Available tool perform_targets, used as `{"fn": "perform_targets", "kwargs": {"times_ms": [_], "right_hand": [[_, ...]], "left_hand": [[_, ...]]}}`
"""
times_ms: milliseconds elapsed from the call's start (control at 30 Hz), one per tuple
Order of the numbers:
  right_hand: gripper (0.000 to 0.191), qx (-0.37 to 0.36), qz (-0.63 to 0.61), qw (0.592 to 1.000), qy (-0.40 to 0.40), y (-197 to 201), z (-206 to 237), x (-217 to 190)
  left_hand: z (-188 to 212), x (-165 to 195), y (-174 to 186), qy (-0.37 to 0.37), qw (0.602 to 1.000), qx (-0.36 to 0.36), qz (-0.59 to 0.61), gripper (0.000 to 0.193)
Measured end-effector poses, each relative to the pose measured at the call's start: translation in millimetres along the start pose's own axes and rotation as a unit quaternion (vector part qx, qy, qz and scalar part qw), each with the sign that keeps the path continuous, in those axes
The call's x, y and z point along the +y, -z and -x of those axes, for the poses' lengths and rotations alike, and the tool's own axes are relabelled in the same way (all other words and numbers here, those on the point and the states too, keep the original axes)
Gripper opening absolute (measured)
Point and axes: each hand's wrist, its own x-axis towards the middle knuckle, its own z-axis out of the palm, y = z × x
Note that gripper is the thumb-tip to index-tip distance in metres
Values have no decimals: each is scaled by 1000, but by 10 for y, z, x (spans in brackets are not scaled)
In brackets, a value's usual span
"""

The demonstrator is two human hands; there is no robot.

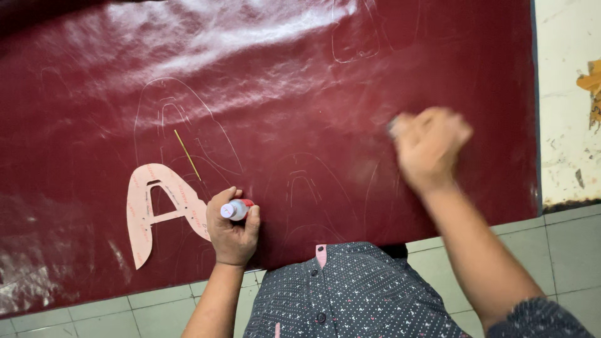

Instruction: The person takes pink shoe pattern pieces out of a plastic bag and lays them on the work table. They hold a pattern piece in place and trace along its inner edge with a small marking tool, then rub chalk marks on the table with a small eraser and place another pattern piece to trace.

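A dark red glossy leather sheet [300,94] covers the work surface, with several faint traced outlines on it. My left hand [233,228] grips a small clear bottle [235,209] with a red end, resting on the sheet near its front edge. Just left of that hand lies a pink cardboard pattern piece [150,213] with cut-out openings. My right hand [429,145] is blurred with motion over the sheet at the right, fingers curled on something small and greyish that I cannot make out.
A thin yellow stick [186,154] lies on the sheet above the pattern piece. The sheet's right edge meets a worn white table top [566,112]. Pale green floor tiles [125,313] show below the front edge, beside my dotted dark shirt [350,294].
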Motion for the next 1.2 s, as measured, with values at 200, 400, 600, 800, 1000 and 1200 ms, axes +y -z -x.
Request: {"fn": "perform_targets", "kwargs": {"times_ms": [200, 400, 600, 800, 1000, 1200], "right_hand": [[18, -74, -90, 951, 287, -154, 22, -56], [10, 70, -9, 991, 113, -264, -554, 5], [7, -149, -504, 832, -179, -231, -106, -312], [19, -298, -557, 760, -155, 218, 355, -775], [25, -284, -573, 753, -156, 316, 451, -724], [27, -265, -603, 699, -278, 252, 587, -732]], "left_hand": [[-13, -5, -6, 4, 1000, 4, -5, 49], [-69, 121, 58, -3, 1000, -4, -6, 48], [-305, 525, 106, 0, 994, -85, -72, 43], [-509, 957, -40, -38, 987, -144, -59, 53], [-612, 1223, -145, -78, 977, -163, -110, 55], [-696, 1400, -172, -166, 960, -147, -171, 49]]}}
